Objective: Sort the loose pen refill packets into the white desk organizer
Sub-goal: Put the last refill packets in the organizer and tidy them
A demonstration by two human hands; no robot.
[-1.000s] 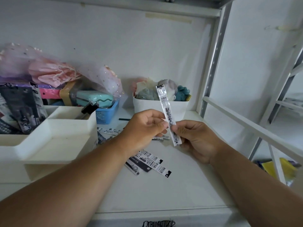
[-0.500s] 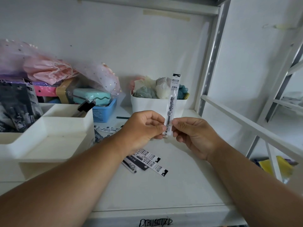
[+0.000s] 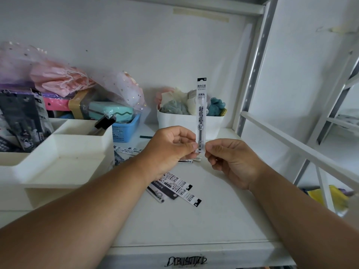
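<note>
A clear pen refill packet point(image 3: 201, 111) with black print stands upright in front of me. My left hand point(image 3: 171, 148) and my right hand point(image 3: 231, 162) both pinch its bottom end between thumb and fingers. Several loose refill packets point(image 3: 178, 188) lie on the white shelf below my left wrist, and more packets point(image 3: 127, 150) lie beside the organizer. The white desk organizer point(image 3: 58, 162) sits at the left with stepped open compartments. Its back compartment holds a black-capped packet point(image 3: 104, 122).
A white bin point(image 3: 174, 121) of soft cloth items stands at the back behind the held packet. A blue basket point(image 3: 126, 131) with a mint case, pink bags and dark packages crowd the back left. A metal shelf upright and a white rail point(image 3: 291, 144) run along the right.
The packet was leaning left with its lower end down by my right hand; both hands turned it until it stands straight up, held by its bottom end.
</note>
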